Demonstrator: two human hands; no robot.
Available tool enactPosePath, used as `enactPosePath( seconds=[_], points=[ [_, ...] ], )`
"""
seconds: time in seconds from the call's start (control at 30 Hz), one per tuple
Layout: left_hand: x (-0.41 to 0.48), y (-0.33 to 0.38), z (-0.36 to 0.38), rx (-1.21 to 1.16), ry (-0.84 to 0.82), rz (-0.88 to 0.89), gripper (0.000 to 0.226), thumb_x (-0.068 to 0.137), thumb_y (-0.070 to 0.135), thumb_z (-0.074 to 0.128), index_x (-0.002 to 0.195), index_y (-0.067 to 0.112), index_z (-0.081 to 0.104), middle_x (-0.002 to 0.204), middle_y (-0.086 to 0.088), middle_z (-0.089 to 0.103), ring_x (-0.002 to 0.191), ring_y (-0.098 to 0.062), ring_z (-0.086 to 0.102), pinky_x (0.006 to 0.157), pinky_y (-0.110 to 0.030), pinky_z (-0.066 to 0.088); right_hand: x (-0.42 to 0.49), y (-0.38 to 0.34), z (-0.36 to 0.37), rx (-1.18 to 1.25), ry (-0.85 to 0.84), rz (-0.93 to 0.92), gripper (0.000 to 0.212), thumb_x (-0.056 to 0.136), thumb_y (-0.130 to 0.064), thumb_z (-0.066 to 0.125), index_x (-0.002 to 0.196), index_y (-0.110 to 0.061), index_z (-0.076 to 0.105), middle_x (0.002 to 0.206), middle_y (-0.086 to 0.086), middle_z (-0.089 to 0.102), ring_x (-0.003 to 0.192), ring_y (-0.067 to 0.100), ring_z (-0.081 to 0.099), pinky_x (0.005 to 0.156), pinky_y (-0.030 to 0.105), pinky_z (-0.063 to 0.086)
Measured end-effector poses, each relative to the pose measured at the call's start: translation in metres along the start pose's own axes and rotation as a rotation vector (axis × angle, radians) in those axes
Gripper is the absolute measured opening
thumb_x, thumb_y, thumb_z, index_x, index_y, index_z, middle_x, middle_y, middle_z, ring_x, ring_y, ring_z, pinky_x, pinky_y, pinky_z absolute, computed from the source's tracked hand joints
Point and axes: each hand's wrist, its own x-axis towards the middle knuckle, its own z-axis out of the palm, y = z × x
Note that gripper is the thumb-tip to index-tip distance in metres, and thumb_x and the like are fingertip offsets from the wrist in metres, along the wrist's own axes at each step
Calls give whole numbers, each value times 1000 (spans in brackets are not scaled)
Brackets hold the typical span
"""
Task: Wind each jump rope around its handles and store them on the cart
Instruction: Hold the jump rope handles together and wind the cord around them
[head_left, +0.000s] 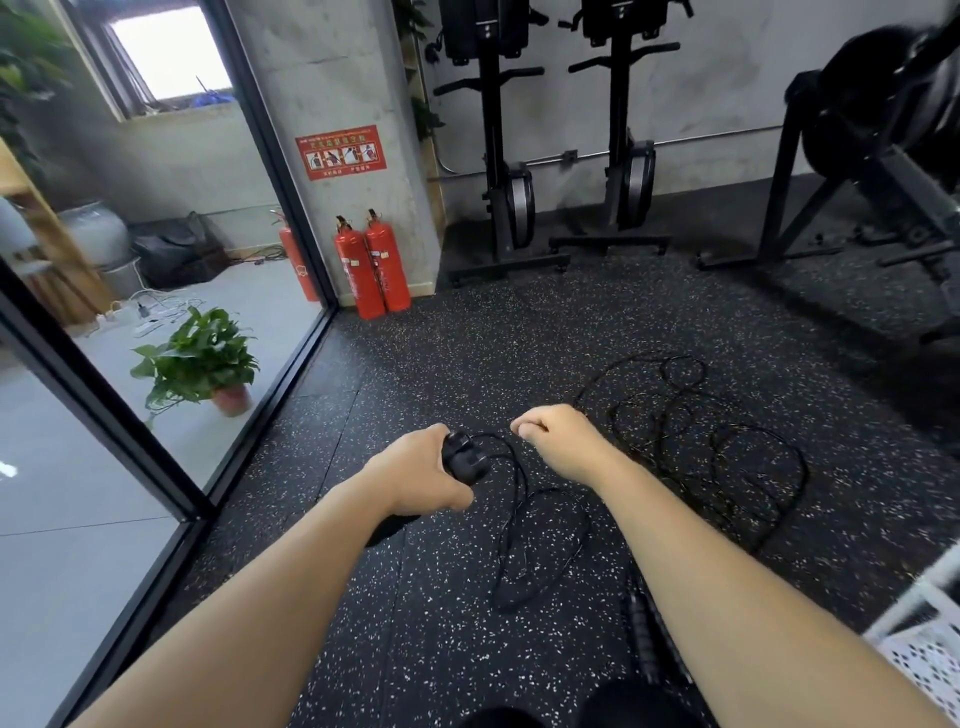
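Black speckled rubber floor (467, 338) lies under both bare forearms, which reach forward from the bottom edge, side by side and slightly converging. The left grip (426, 467) is turned knuckles-left, its fingers and thumb wrapped tightly round a pair of black handles (465, 457) held together. The handles stick out on the thumb side, their long axis slanting from lower left to upper right, with the ends pointing toward the other hand. A thin black jump rope (519, 519) leaves those ends, arcs right, and drops in loose loops to the floor between the arms. The right grip (556, 436) hovers just beside the handles, back of the hand up, curled into a fist with thumb against forefinger; whether it pinches the cord cannot be told. To the right lies a tangle of ropes (701, 441). A spare handle (644, 639) lies under the right forearm, running away from the viewer. The white cart (924, 660) shows at the lower right corner.
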Motion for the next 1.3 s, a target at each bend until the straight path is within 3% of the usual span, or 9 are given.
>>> enactPosePath(
  seconds=[0.1, 0.2, 0.37, 0.53, 0.8, 0.9, 1.03, 1.13, 1.3],
  points=[
    [-9, 5, -1, -125, 13, 33, 40, 68, 16, 75, 99, 11, 50, 88, -5, 60, 65, -19, 56, 59, -31, 47, -13, 5, 13, 292, 54, 19, 26, 100, -18, 45, 109, -14, 70, 109, -2, 68, 105, 16, 61, 93, 32, 47],
    [-16, 9, -2, -171, 22, 58, 43, 68, 14, 76, 102, 9, 51, 87, -5, 58, 65, -18, 53, 59, -31, 46, -25, 1, 21, 558, 63, 35, 31, 100, -21, 46, 91, -9, 73, 90, 5, 74, 90, 18, 65, 88, 37, 48],
    [-32, 14, -7, -219, 52, 93, 44, 68, 15, 76, 105, 12, 52, 85, -2, 59, 66, -16, 52, 59, -29, 45, -40, -2, 19, 440, 275, 52, 55, 96, -46, 49, 57, -9, 62, 53, 0, 53, 51, 16, 43, 57, 32, 35],
    [-53, 20, -6, -175, 71, 115, 47, 53, 34, 70, 96, 29, 52, 92, -6, 67, 66, -19, 56, 63, -34, 49, -51, -18, 1, 286, 566, 83, 53, 90, -39, 54, 46, -16, 36, 44, -2, 35, 46, 18, 31, 52, 30, 28],
    [-84, 42, 10, -192, 178, 162, 46, 49, 47, 66, 87, 26, 49, 85, 8, 61, 71, -15, 55, 67, -33, 49, -62, -37, -17, 505, 734, 169, 35, 78, -26, 58, 52, -5, 52, 42, -3, 35, 48, 20, 30, 52, 31, 28],
    [-90, 48, 15, -326, 216, 216, 35, 59, 34, 73, 82, 21, 51, 74, 9, 56, 61, -9, 48, 55, -23, 41, -62, -41, -17, 683, 652, 184, 34, 79, -22, 63, 48, -13, 51, 40, -4, 34, 45, 17, 27, 51, 29, 26],
    [-94, 57, 18, -424, 345, 311, 35, 63, 23, 78, 90, 27, 56, 77, 12, 61, 57, 0, 51, 50, -11, 38, -71, -53, -11, 885, 302, 298, 23, 95, -19, 56, 73, -13, 56, 57, 1, 50, 47, 13, 36, 41, 21, 28],
    [-96, 63, 22, -453, 387, 333, 34, 63, 23, 78, 90, 28, 58, 78, 10, 64, 60, 1, 53, 51, -10, 39, -71, -53, 3, 998, 63, 301, 27, 98, -16, 39, 73, -15, 50, 63, 5, 52, 58, 17, 42, 52, 25, 30],
    [-94, 68, 24, -428, 426, 340, 26, 66, 23, 77, 81, 18, 56, 93, 4, 55, 78, -8, 55, 57, -17, 38, -74, -51, 18, 1121, -99, 78, 34, 101, -25, 38, 82, -14, 64, 81, 5, 63, 76, 18, 59, 70, 31, 43]
  ],
)
